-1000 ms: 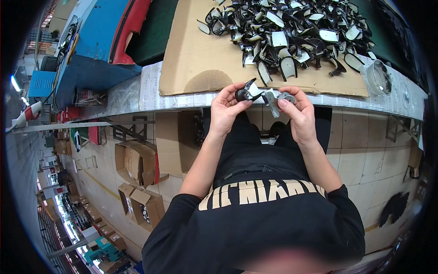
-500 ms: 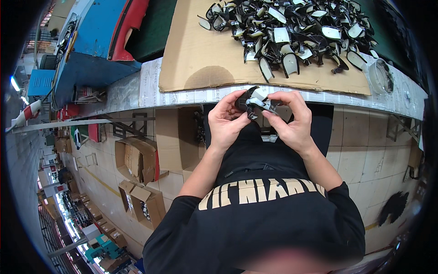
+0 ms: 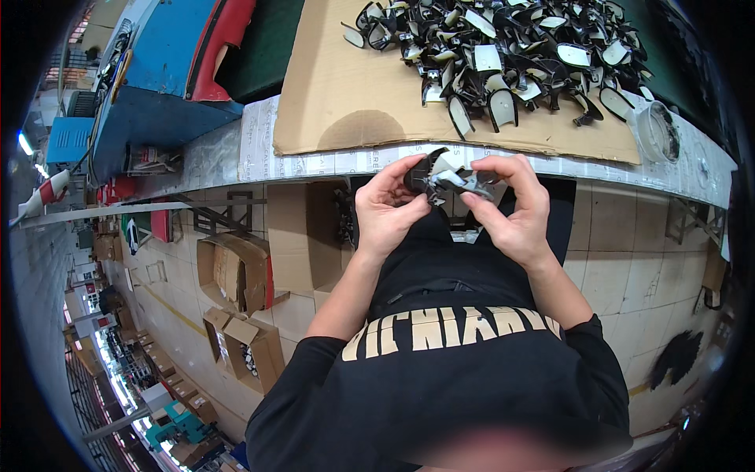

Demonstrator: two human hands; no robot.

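My left hand [image 3: 385, 219] pinches a small black curved plastic part [image 3: 423, 175] between thumb and fingers, just in front of the table edge. My right hand [image 3: 515, 220] grips a greyish curved piece [image 3: 477, 186] that touches the black part. Between the two hands a pale inner surface shows; whether the pieces are joined I cannot tell. Beyond my hands lies a heap of similar black curved parts [image 3: 503, 59] with whitish inner faces, spread over a cardboard sheet [image 3: 314, 102].
A round clear container [image 3: 657, 132] stands at the table's right. To the left is a blue machine housing [image 3: 161, 59] with a red panel [image 3: 220, 55]. Open cardboard boxes [image 3: 263, 346] sit on the tiled floor below left, near a dark heap [image 3: 676, 358] far right.
My right hand has shifted slightly right, and the greyish piece has tilted and moved right with it. My left hand has barely moved.
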